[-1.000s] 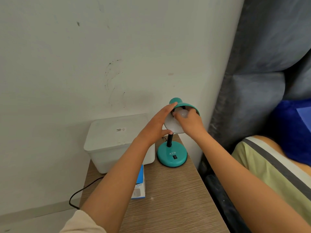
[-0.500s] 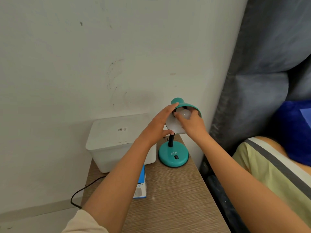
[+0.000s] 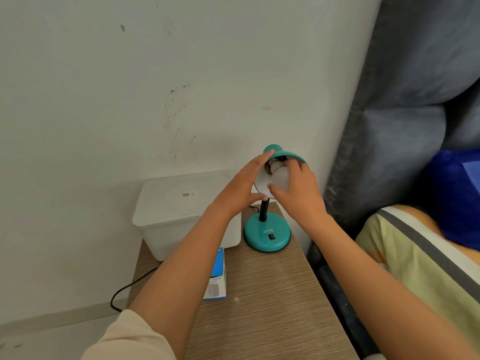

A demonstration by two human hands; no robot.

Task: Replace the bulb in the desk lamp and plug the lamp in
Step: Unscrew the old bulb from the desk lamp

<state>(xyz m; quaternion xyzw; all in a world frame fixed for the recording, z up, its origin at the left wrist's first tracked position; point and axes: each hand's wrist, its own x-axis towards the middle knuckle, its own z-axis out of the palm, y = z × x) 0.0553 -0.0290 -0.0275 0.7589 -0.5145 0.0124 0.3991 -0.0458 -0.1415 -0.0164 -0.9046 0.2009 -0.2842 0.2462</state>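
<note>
Gripping the white bulb (image 3: 279, 179) with thumb and curled fingers, the right hand (image 3: 298, 193) sat at the mouth of the teal lamp shade (image 3: 283, 153). The bulb's metal screw thread showed just outside the socket, so the bulb was at the shade's opening rather than deep inside it. The left hand (image 3: 241, 188) cupped the left side of the shade, its fingers spread along the rim and crown and its thumb under the lower edge, steadying the shade rather than closing into a fist.

Below the hands, a short black neck ran down to the lamp's round teal base (image 3: 267, 236), which stood on the far right part of the wooden worktop (image 3: 272, 307), close to the wall. The base carried white lettering and a small black switch on its near side.

Just left of the base stood a white plastic bin (image 3: 181, 211) with a small label on its lid. A blue and white bulb box (image 3: 217, 279) lay on the worktop near the bin, partly hidden by the left forearm. A black cord (image 3: 127, 289) looped off the left edge of the worktop. At far right lay a grey padded headboard (image 3: 405, 126) and striped bedding (image 3: 415, 261).
</note>
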